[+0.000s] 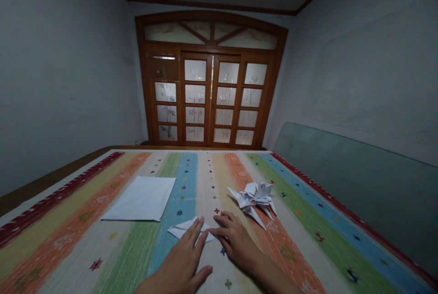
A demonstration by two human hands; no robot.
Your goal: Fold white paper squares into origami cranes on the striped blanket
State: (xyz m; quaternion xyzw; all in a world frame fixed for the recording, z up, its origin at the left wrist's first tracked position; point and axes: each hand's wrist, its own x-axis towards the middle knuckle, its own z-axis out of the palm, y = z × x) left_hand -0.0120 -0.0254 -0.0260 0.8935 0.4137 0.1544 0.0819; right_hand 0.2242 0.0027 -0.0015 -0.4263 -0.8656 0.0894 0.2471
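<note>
White folded paper, a small pointed wedge, lies flat near the middle of the striped woven cotton cover, directly ahead of us. Our left hand rests on it from about 7 o'clock, with the fingers slightly spread and pressing down. Our right hand lies at about 4 o'clock, its fingertips against the wedge's right end. Neither hand pinches the paper; together they hold the fold flat against the cover. At 10 o'clock lies a square sheet of plain white paper, well apart from the wedge. At 2 o'clock, just beyond our right hand, sits a white folded-paper origami figure with sharp points. Far off at 12 o'clock stand brown wooden double doors with frosted glass panes.
</note>
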